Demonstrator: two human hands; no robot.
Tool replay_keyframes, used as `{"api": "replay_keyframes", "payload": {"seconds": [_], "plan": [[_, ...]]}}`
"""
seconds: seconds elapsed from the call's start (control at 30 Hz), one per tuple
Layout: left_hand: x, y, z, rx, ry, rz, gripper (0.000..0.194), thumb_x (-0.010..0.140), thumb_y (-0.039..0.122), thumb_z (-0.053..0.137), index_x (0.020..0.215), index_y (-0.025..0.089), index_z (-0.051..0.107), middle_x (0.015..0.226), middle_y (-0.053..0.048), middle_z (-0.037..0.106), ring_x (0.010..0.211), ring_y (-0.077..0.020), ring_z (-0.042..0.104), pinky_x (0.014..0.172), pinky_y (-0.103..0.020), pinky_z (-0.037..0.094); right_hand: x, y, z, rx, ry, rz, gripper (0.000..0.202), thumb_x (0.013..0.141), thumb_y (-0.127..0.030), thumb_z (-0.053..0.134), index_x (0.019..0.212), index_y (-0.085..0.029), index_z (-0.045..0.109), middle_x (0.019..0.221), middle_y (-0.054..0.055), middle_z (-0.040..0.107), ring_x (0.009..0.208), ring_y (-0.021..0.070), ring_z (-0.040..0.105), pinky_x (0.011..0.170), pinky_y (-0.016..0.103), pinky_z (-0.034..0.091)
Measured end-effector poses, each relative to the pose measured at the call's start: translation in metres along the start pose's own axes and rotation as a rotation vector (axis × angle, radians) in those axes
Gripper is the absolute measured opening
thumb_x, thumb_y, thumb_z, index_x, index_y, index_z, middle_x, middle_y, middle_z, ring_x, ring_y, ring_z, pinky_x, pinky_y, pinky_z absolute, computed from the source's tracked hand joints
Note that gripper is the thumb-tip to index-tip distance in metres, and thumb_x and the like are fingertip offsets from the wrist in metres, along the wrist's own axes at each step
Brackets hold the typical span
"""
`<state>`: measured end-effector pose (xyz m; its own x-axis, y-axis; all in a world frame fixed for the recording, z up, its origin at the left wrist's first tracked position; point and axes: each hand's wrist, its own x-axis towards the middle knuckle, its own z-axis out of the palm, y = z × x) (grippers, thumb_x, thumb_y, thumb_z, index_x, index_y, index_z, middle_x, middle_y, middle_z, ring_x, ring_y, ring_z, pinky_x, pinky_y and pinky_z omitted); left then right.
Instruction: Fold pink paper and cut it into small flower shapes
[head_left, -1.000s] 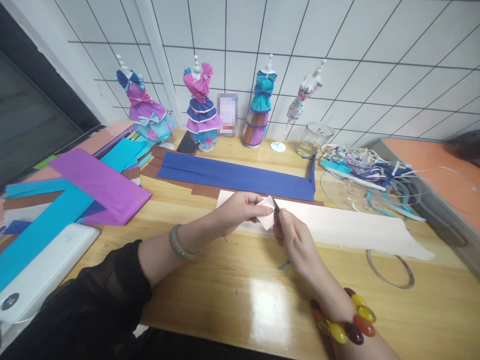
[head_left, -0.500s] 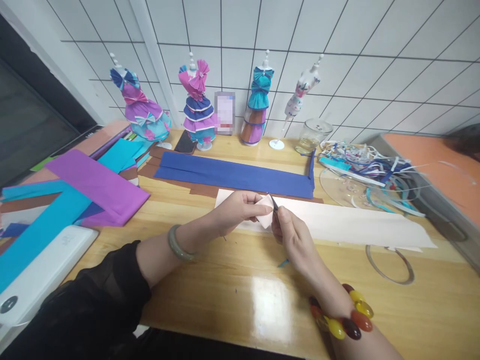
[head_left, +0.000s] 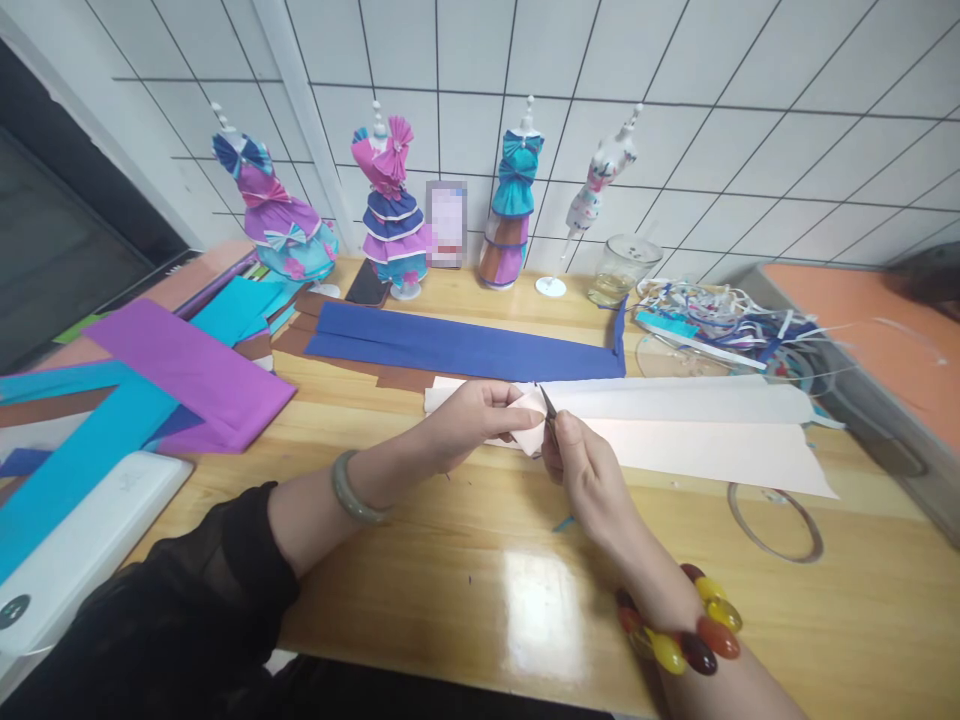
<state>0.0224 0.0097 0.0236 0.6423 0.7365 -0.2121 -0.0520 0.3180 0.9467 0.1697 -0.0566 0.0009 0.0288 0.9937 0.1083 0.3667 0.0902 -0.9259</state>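
the left hand (head_left: 476,425) pinches a folded pale piece (head_left: 528,430), and the right hand (head_left: 590,472) grips a dark pointed tool (head_left: 548,402) at its edge. a long pale sheet (head_left: 705,452) trails rightward across the wooden counter (head_left: 405,600), beside a blue strip (head_left: 465,340); four small mannequins (head_left: 517,190) stand behind.

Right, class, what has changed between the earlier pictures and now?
The pale sheet's far layer has shifted toward the wall, baring a near layer. Nothing was visibly taken or released: the left hand still holds the folded pale piece, the right hand the dark pointed tool.
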Motion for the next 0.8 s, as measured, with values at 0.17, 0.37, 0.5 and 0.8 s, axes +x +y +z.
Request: {"api": "replay_keyframes", "payload": {"seconds": [0.17,0.37,0.5,0.8], "plan": [[-0.0012,0.0016,0.0004,0.000,-0.005,-0.004,0.020,0.068,0.030,0.065,0.072,0.012,0.057,0.070,-0.002,0.057,0.066,-0.0092,0.053,0.064,-0.024,0.039,0.0000,-0.0023,-0.0003,-0.006,-0.002,0.014,0.040,0.094,-0.046,0.025,0.064,-0.021,0.035,0.058,-0.003,0.033,0.053,0.0122,0.031,0.050,0.026,0.025],[-0.0014,0.0032,-0.0018,0.053,-0.024,0.018,0.020,0.070,0.031,0.063,0.074,0.012,0.058,0.071,-0.002,0.057,0.066,-0.0092,0.052,0.064,-0.023,0.039,-0.0003,-0.0054,-0.0016,-0.028,-0.015,-0.004,0.041,0.093,-0.048,0.025,0.064,-0.021,0.035,0.058,-0.003,0.034,0.053,0.0128,0.031,0.050,0.026,0.025],[-0.0006,0.0033,-0.0036,0.102,-0.023,0.042,0.019,0.071,0.030,0.062,0.076,0.012,0.058,0.072,-0.002,0.058,0.064,-0.0091,0.052,0.063,-0.023,0.040,0.0000,-0.0056,-0.0026,-0.034,-0.029,-0.008,0.040,0.094,-0.046,0.025,0.064,-0.021,0.036,0.058,-0.003,0.034,0.053,0.0126,0.031,0.050,0.026,0.025],[-0.0025,0.0088,-0.0062,0.136,-0.064,0.037,0.021,0.070,0.030,0.063,0.081,0.011,0.060,0.075,-0.003,0.060,0.068,-0.0102,0.054,0.066,-0.024,0.041,0.0008,-0.0034,-0.0031,0.029,-0.105,-0.008,0.041,0.093,-0.049,0.026,0.065,-0.021,0.035,0.059,-0.003,0.032,0.053,0.0125,0.029,0.049,0.026,0.024]]}}
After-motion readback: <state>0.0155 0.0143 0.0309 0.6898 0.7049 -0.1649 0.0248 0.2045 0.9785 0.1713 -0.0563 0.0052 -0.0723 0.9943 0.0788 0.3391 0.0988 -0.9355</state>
